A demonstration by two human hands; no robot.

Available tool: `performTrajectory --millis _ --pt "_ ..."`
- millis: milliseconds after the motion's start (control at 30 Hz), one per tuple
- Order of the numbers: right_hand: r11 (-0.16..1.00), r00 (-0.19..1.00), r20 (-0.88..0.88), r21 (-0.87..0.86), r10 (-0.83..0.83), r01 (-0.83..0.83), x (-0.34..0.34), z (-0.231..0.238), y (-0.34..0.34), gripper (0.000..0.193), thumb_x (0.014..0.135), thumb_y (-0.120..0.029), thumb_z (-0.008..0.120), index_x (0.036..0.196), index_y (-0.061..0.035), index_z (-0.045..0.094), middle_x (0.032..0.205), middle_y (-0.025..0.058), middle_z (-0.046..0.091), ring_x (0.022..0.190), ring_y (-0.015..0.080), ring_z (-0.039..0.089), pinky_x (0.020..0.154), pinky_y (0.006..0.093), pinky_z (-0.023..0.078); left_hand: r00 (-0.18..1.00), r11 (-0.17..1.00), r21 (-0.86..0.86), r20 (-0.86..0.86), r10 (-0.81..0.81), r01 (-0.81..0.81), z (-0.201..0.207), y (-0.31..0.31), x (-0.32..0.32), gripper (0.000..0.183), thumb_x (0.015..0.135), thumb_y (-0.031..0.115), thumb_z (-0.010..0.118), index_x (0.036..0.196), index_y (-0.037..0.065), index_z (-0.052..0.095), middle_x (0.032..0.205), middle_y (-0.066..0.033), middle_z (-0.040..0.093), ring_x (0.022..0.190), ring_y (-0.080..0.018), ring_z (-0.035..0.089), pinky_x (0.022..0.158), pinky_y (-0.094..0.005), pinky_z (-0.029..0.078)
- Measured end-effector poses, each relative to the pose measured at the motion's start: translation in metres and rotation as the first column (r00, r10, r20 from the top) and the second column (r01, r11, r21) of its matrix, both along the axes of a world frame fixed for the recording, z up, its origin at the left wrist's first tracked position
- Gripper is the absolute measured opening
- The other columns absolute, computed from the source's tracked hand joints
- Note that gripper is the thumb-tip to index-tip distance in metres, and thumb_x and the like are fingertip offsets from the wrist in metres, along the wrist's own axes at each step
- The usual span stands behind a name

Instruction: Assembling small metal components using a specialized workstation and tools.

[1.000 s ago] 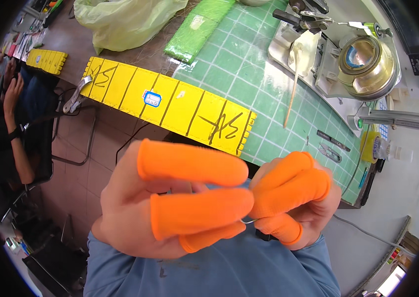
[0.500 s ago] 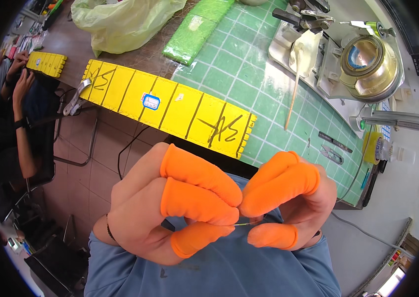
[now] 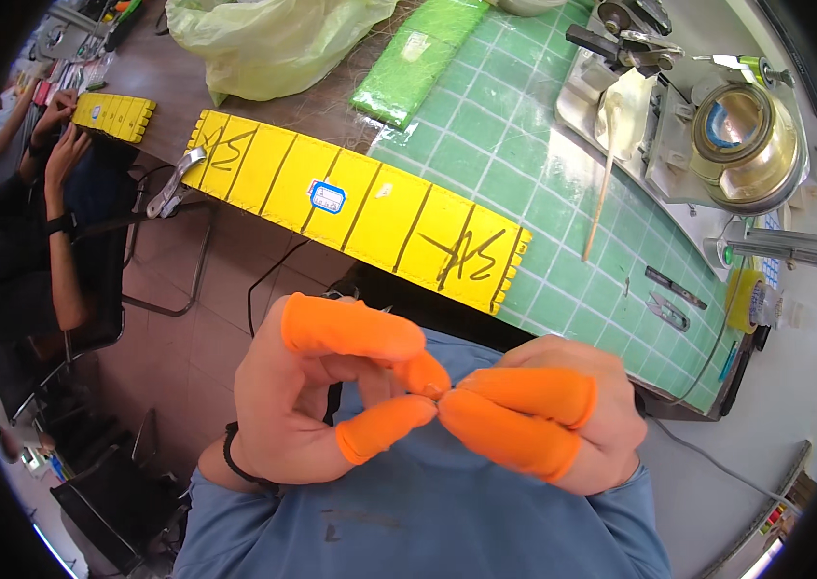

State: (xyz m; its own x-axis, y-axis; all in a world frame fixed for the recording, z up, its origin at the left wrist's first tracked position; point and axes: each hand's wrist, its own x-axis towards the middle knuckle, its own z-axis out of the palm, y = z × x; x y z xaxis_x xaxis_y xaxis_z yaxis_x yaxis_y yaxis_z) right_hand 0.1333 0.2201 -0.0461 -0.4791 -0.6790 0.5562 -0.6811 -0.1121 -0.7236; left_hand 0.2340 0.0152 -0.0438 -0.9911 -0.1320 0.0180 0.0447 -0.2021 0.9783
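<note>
Head view: left hand (image 3: pixel 297 415) and right hand (image 3: pixel 596 410), in ribless orange finger cots (image 3: pixel 524 391), pinched, any hold indiscernible; flat yellow strip (image 3: pixel 360 207) along tabletop's (image 3: pixel 476 150) near edge.

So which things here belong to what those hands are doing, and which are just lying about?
In use:
left hand, right hand
orange finger covers
anything pinched between them: too small to tell

Seemingly just lying about:
yellow strip
green packet
pale plastic bag
wooden stick
small snips
</note>
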Motion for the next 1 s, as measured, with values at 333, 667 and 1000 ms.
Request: performTrajectory --millis 333,667,1000 --pt "0.998 0.979 -0.201 0.052 0.041 -0.031 0.006 -0.022 -0.02 0.032 0.066 -0.006 0.078 0.096 0.0034 0.076 0.097 0.0142 0.069 0.067 0.0205 0.062 0.057 0.0291 0.052 0.962 0.993 0.112 0.272 -0.009 -0.022 -0.012 -0.011 0.026 0.022 0.09 -0.009 0.07 0.107 -0.003 0.058 0.091 -0.0198 0.07 0.058 -0.0137 0.066 0.054 -0.023 0.052" --pt "0.9 0.975 -0.106 0.377 -0.193 0.219 -0.003 -0.03 -0.019 0.063 0.078 -0.017 0.086 0.134 0.0 0.063 0.127 0.0188 0.064 0.111 0.0403 0.064 0.096 0.0488 0.054 0.808 0.578 -0.666 -0.065 0.585 -0.472 -0.035 -0.068 0.062 0.035 0.089 -0.012 0.07 0.123 -0.004 0.067 0.102 -0.0123 0.075 0.073 -0.013 0.072 0.062 -0.0212 0.056" --pt "0.664 0.951 -0.196 0.682 -0.239 0.307 -0.014 -0.034 -0.003 0.087 0.069 -0.008 0.088 0.147 0.0004 0.053 0.146 0.0186 0.052 0.126 0.0394 0.052 0.105 0.0476 0.045 0.878 -0.044 -0.896 -0.442 0.183 -0.441 -0.02 -0.063 0.032 0.031 0.082 -0.012 0.075 0.11 0.001 0.075 0.105 -0.0145 0.074 0.085 -0.0216 0.072 0.07 -0.026 0.055"
